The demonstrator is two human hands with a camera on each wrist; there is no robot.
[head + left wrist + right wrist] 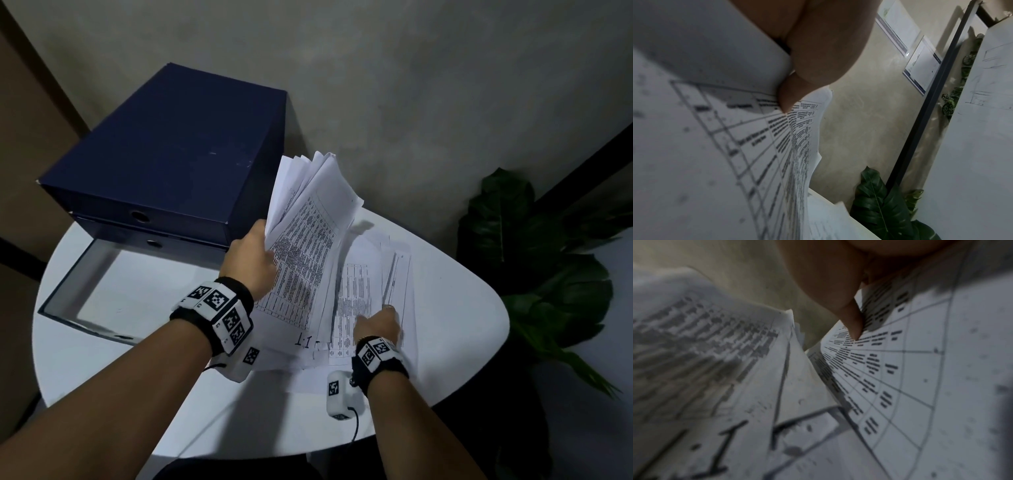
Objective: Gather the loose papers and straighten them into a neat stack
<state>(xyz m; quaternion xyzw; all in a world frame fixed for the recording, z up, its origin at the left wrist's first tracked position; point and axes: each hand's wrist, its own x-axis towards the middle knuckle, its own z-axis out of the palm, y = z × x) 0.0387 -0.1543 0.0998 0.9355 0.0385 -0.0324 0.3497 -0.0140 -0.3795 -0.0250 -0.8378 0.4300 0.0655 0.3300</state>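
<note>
My left hand grips a fanned bundle of printed papers by its left edge and holds it tilted above the table. In the left wrist view the thumb pinches the bundle's top sheet. More printed sheets lie loose and overlapping on the white table. My right hand rests on them, thumb and finger pinching the edge of one table-printed sheet. The right wrist view shows that thumb on the sheet, with the lifted bundle to its left.
Two dark blue box files are stacked at the table's back left, with an open blue folder in front of them. A large-leafed plant stands off the table's right edge. A grey wall is close behind.
</note>
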